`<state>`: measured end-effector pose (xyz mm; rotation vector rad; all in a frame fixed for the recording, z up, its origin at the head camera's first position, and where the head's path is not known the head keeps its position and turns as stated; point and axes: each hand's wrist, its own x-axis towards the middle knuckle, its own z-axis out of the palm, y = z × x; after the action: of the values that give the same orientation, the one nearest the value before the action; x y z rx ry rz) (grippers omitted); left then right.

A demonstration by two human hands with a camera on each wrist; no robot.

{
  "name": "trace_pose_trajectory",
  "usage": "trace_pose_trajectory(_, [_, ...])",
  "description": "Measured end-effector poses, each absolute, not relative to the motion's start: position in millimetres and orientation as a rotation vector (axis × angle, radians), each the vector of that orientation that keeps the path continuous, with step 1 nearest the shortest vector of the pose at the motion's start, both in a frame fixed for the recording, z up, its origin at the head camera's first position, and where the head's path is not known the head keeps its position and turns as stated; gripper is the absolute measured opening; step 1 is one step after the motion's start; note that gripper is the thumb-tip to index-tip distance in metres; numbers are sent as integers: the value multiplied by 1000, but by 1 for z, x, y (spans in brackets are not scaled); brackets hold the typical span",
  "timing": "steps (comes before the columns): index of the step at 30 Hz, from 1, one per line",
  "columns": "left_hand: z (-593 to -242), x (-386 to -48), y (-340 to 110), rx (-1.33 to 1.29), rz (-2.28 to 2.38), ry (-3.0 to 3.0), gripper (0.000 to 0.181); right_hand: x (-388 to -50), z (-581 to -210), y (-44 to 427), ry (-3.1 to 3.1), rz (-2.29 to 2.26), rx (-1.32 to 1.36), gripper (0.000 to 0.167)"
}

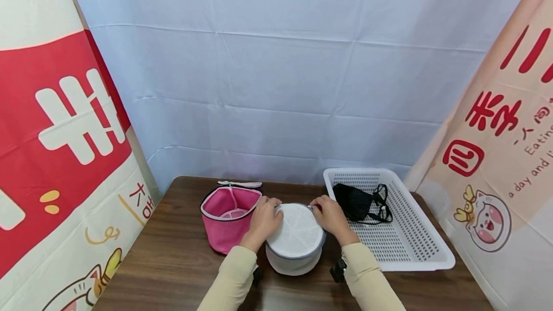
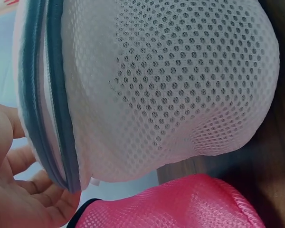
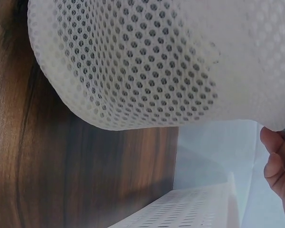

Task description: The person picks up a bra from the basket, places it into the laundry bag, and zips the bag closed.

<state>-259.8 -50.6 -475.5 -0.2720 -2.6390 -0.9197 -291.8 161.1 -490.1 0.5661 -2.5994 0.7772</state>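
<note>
A round white mesh laundry bag [image 1: 298,234] with blue-grey edging stands upright on the table between both hands. My left hand [image 1: 264,221] holds the left side of its top rim, thumb on the lid. In the left wrist view, the fingers of the left hand [image 2: 33,185] curl around the edge beside two bands of blue piping. At the back right of the rim, my right hand [image 1: 331,216] pinches the edge; whether it has a zipper pull is too small to tell. The right wrist view shows the bag's mesh side [image 3: 133,61] and the right fingertips [image 3: 273,166] at its rim.
Left of the white bag stands an open pink bag [image 1: 222,232] with black edging and a pale strap. A white plastic basket [image 1: 406,248] at the right holds a black cloth item [image 1: 354,201] with cords. The brown wooden table [image 1: 173,253] ends at a light-blue curtain.
</note>
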Motion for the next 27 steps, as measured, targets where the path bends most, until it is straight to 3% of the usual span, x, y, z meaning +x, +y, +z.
trace_pose_trajectory(13, [-476, -281, -51, -413, -976, -2787, 29, -293, -488, 159, -2547, 782, 635, 8])
trace_pose_trajectory(27, [-491, -287, -44, -404, -1102, -2732, 16, -292, -488, 157, -2569, 807, 569, 9])
